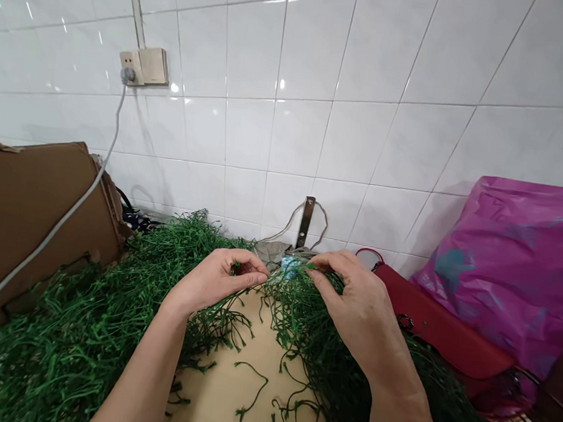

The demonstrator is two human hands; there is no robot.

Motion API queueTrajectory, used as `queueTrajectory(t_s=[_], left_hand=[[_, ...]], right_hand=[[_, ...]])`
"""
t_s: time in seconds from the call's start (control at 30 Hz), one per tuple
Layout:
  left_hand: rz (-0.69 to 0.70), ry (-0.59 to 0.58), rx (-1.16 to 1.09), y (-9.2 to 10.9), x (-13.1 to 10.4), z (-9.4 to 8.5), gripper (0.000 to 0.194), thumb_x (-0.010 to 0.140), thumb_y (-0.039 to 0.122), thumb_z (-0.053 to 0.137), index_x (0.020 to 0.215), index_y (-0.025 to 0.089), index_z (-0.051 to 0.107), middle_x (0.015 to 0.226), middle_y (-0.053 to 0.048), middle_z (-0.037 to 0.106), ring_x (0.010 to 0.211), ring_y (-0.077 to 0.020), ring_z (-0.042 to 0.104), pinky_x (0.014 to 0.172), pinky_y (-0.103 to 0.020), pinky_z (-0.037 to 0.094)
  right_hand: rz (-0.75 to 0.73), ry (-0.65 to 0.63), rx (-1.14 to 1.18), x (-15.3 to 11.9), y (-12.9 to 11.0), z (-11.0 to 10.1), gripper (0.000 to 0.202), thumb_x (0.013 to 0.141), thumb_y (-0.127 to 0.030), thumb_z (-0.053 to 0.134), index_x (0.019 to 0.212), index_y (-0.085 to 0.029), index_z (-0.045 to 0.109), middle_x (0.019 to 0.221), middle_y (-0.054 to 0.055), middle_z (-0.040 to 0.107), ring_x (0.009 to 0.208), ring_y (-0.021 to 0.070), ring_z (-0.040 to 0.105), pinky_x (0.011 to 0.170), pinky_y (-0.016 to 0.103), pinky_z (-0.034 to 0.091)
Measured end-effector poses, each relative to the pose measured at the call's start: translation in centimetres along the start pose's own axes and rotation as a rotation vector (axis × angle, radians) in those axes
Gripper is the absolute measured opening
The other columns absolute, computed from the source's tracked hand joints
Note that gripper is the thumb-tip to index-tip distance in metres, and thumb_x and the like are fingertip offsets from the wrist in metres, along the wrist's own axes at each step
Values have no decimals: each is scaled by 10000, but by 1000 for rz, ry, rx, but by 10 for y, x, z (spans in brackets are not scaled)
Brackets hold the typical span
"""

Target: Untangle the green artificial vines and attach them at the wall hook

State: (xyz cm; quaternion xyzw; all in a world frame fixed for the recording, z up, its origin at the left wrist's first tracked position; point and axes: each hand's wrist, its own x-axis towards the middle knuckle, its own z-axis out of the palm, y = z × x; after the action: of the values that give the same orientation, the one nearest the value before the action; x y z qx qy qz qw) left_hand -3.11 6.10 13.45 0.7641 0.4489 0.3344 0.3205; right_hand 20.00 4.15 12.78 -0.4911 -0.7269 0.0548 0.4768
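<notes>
My left hand [221, 278] is closed in a pinch, thumb against forefinger, on the end of a thin green cord. Facing it across a small gap, my right hand [354, 306] pinches green cord between thumb and fingertips. A heap of knotted green cords [104, 313] lies to the left of my left forearm. Another tangled bunch of green cords [331, 357] spreads beneath my right hand. Just behind the fingertips is a small light-blue patterned piece [290, 265], partly covered by strands. Several loose cords lie on the pale tabletop [222, 393] between my arms.
A dark metal strip [305, 223] with a string looped round it stands against the tiled wall. Left are a cardboard box [22, 231] and a white cable [70, 215] running to a wall socket [146, 66]. Right are a red bag [440, 328] and a purple plastic bag [527, 264].
</notes>
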Motion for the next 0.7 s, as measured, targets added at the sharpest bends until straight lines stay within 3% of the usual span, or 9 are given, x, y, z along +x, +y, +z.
queueTrajectory(t_s=[0.37, 0.7], left_hand=[[-7, 22, -16, 1, -3, -2, 223, 867, 399, 668, 936, 200, 744, 811, 3, 648, 749, -123, 516, 680, -255, 395], [-9, -32, -4, 2, -3, 2, 254, 850, 427, 689, 944, 195, 732, 758, 16, 599, 704, -118, 514, 660, -244, 392]], right_hand=[[-76, 20, -43, -4, -8, 0, 109, 924, -190, 561, 877, -232, 649, 941, -1, 679, 906, 174, 629, 829, 311, 443], [-95, -8, -49, -6, -10, -2, 140, 927, -171, 532, 915, -243, 651, 994, 20, 685, 914, 189, 633, 840, 339, 456]])
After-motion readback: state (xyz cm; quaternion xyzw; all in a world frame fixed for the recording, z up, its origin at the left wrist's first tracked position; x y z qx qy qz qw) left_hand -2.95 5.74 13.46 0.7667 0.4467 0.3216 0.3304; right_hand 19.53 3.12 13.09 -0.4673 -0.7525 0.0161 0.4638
